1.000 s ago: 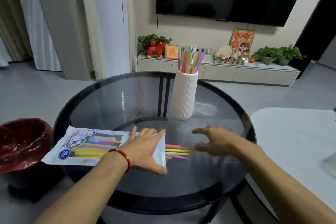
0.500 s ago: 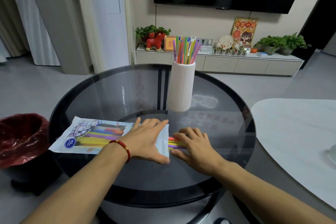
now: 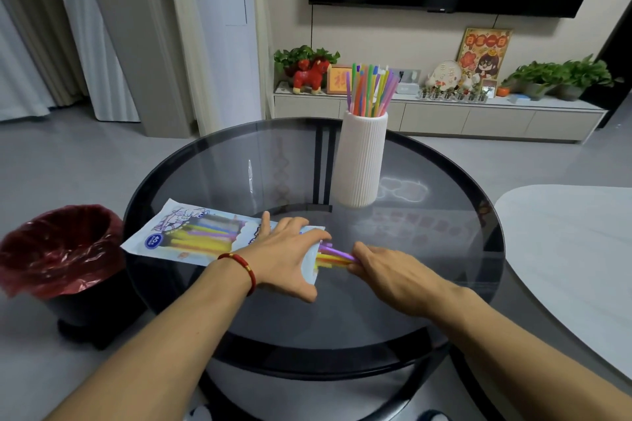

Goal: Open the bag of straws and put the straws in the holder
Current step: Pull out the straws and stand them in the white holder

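Now pulling straws out of the bag's open end, on the table.
Left hand (image 3: 284, 256) spread flat, pinning straw bag (image 3: 191, 234); right hand (image 3: 386, 270) pinches loose straws (image 3: 333, 256). Light, slippery: grip bunch near ends. Holder (image 3: 360, 161) stands behind.

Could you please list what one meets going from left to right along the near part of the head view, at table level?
Bin → straw bag → left hand → loose straws → right hand → white table.
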`<act>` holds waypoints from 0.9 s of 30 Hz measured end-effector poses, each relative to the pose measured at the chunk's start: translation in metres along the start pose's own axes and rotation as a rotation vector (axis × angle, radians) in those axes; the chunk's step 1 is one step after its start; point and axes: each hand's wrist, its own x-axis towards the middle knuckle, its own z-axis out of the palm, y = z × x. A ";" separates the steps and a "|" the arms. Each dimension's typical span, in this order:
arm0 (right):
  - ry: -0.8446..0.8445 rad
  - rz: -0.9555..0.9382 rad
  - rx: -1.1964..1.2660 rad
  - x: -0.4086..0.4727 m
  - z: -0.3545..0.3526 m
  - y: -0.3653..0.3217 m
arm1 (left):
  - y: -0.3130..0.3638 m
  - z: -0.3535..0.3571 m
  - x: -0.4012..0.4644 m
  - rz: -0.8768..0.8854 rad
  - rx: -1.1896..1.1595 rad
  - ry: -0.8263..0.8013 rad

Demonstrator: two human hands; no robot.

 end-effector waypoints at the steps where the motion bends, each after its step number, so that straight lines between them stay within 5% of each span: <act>1: -0.021 0.023 0.038 -0.002 -0.005 0.003 | -0.001 0.000 -0.001 -0.015 0.005 -0.021; 6: -0.081 0.115 0.256 -0.021 -0.024 0.025 | -0.003 0.003 0.005 -0.093 -0.050 -0.016; 15: -0.200 0.350 1.265 -0.049 -0.041 0.054 | 0.006 0.008 0.016 -0.033 0.030 0.046; 19: -0.071 0.385 1.780 -0.051 -0.039 0.067 | 0.008 0.006 0.016 -0.085 -0.001 0.065; 27: 0.255 0.328 1.544 0.002 -0.007 -0.005 | 0.038 0.009 0.019 -0.022 -0.051 0.097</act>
